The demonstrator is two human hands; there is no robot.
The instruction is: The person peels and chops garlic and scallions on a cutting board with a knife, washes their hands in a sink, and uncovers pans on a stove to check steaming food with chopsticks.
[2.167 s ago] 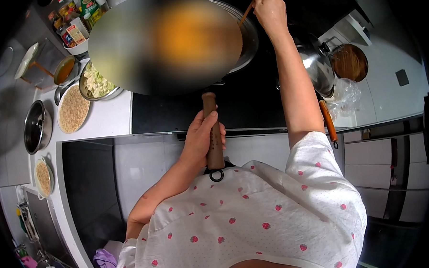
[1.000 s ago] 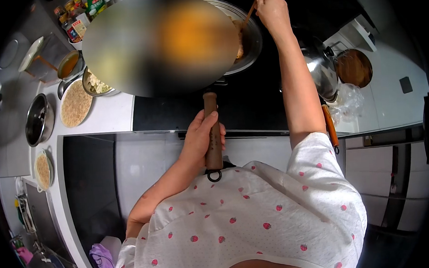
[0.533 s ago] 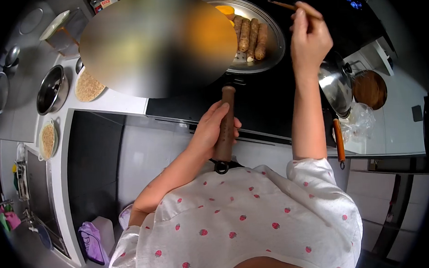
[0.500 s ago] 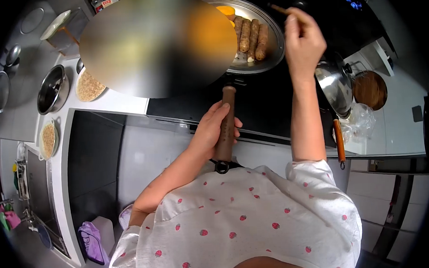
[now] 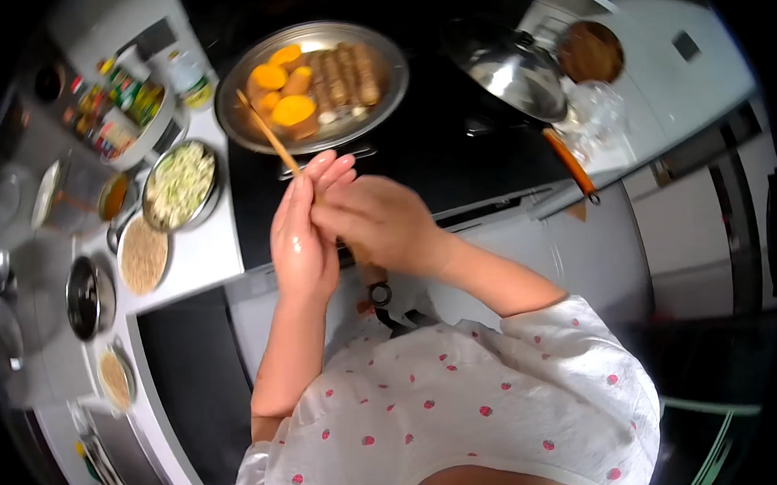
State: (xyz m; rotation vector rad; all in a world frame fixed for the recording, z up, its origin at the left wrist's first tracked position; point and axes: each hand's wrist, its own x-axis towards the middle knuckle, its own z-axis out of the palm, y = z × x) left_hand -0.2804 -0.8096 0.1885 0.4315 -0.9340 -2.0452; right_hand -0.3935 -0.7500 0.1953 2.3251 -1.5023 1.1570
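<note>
My right hand [image 5: 383, 221] is closed around wooden chopsticks [image 5: 271, 137], whose tips point up and left over the steel pan [image 5: 394, 82]. My left hand [image 5: 306, 237] meets it palm to palm, its fingers stretched upward and its skin wet or shiny; the chopsticks pass between both hands. Inside the pan lie several orange-fleshed cut chunks [image 5: 294, 112], perhaps sweet potato, beside several brown yam pieces [image 5: 342, 75] in a row. A brown handle [image 5: 371, 272] shows below my hands, partly covered by them.
On the left counter are a bowl of shredded green-white vegetable [image 5: 180, 184], a plate of pale grains [image 5: 144, 253], a dark-looking steel bowl [image 5: 87, 297] and a bottle rack [image 5: 145, 136]. A lidded wok [image 5: 516, 81] with an orange handle [image 5: 570, 161] stands right, near a plastic bag [image 5: 596, 121].
My left hand has let go of the brown handle and come up against my right hand. My right hand has moved left and down with the chopsticks. The view has shifted too.
</note>
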